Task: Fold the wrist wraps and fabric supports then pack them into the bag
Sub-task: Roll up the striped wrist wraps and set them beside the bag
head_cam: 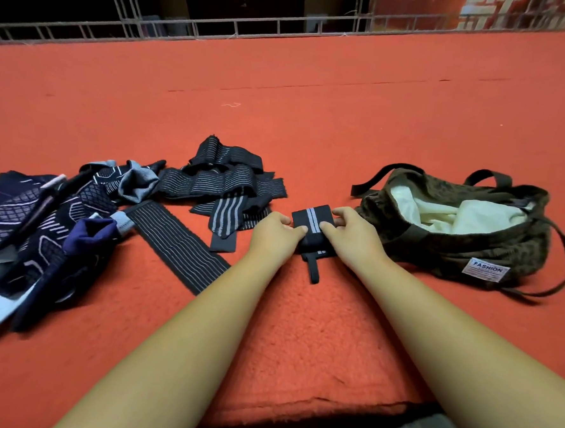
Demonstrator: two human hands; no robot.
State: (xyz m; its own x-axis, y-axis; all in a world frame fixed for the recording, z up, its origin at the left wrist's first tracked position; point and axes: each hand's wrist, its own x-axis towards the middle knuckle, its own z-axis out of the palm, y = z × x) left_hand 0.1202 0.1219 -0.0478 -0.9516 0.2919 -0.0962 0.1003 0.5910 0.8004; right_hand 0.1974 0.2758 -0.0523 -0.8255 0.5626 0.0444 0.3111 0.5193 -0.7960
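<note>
Wrist wrap (311,227), folded into a small black block with two grey stripes down its middle, lies on the red surface (313,116) between both hands, its loop (314,268) trailing toward the person. The left hand (273,234) pinches its left edge. The right hand (352,233) grips its right side, fingers curled over the far edge. Both forearms reach forward. The open bag (454,247) sits just right of it, and unfolded wraps (223,183) lie to the left.

Red surface (314,100) (felt, perhaps): wraps (223,183), supports (42,225), bag (454,244).
</note>
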